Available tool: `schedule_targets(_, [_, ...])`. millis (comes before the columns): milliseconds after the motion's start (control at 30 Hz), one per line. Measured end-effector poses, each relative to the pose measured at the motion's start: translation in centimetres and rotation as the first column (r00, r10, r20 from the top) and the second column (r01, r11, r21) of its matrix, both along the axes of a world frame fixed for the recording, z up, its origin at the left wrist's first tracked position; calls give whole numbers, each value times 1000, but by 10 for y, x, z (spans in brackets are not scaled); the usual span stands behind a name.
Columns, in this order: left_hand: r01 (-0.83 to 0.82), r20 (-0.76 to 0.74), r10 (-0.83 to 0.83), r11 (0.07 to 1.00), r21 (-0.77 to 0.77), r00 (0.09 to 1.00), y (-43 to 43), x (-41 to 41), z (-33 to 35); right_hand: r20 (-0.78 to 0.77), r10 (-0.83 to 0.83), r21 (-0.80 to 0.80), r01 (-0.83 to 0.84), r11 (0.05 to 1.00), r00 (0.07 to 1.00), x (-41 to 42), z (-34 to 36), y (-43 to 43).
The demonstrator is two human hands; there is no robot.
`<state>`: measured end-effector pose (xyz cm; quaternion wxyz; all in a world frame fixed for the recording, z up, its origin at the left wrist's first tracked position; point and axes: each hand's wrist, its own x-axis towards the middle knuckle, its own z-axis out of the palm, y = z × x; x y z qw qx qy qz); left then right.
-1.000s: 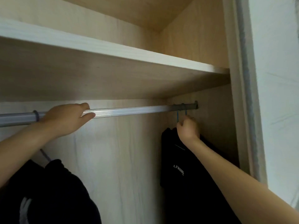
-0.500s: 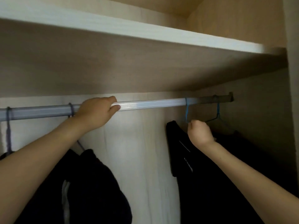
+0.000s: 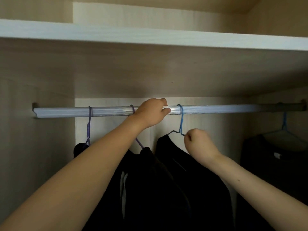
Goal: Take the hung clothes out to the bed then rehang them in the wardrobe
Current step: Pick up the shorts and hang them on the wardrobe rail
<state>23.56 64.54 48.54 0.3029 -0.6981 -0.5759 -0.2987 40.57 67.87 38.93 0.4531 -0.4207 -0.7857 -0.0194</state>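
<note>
Gripping the wardrobe rail [image 3: 216, 109], a person's left hand [image 3: 150, 113] closes around it while the right hand [image 3: 199, 144] pinches a blue hanger [image 3: 180, 120] hooked beside it. Its black garment [image 3: 191, 189] hangs between other dark clothes.

**Wardrobe interior, upper section**

A pale shelf [image 3: 150, 36] spans the view from 9 to 3 o'clock, its front edge brightly lit and its underside in shadow. Above it, toward 12 o'clock, lies an upper compartment [image 3: 158, 15] of light wood grain. Below, a lighter back panel [image 3: 208, 130] sits at centre, flanked by a darker side wall [image 3: 33, 147] at 9 o'clock. The 3 o'clock corner is dim.
</note>
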Motion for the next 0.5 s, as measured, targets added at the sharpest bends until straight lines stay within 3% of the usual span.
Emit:
schedule_targets(233, [-14, -24, 14, 1000, 4, 1000, -4, 4, -2, -36, 79, -137, -84, 987, 996, -19, 4, -18])
schedule_targets(333, [-10, -52, 13, 998, 60, 999, 3, 1, -4, -252, 262, -354, -341, 871, 932, -4, 12, -22])
schedule_targets(400, [-5, -76, 12, 995, 97, 997, 8, -3, -4, -409, 228, -384, -393, 835, 883, 20, 21, -12])
schedule_targets(433, [4, -82, 5, 994, 107, 997, 11, -6, -4, -434, 162, -334, -325, 885, 886, 39, 26, -1])
schedule_targets(500, [30, -88, -20, 993, 112, 996, 16, -8, -3, -345, -105, -162, 51, 985, 933, 91, 33, 25])
